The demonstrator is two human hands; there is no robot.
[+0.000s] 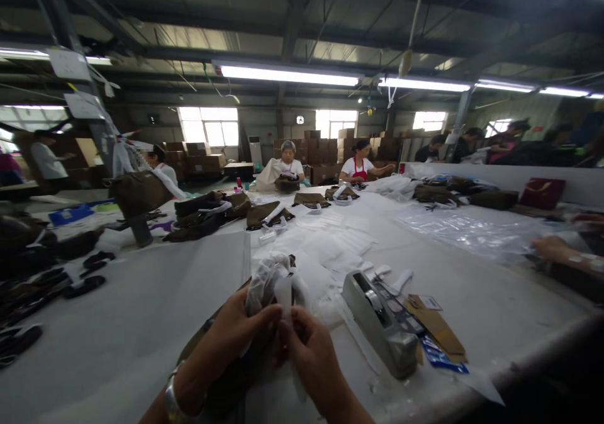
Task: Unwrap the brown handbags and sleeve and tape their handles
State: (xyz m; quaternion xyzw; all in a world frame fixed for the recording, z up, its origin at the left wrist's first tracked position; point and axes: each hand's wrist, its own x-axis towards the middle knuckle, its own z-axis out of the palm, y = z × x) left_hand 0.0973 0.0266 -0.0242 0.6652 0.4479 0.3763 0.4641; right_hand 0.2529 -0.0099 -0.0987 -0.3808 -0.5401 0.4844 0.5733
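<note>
Close in front of me on the white table is a dark olive bag, partly hidden by my forearms. Its handle stands up, wrapped in thin white material. My left hand grips the wrapped handle, thumb pressed against it. My right hand pinches the lower end of a white strip that lies over the wrapping. Both hands' fingertips nearly meet there. Right of them stands a grey tape dispenser.
Brown cardboard tags and a blue packet lie beyond the dispenser. Thin white sheets cover mid-table. Several olive bags line the far side, near a metal post. A co-worker's hand is at right, by clear plastic bags.
</note>
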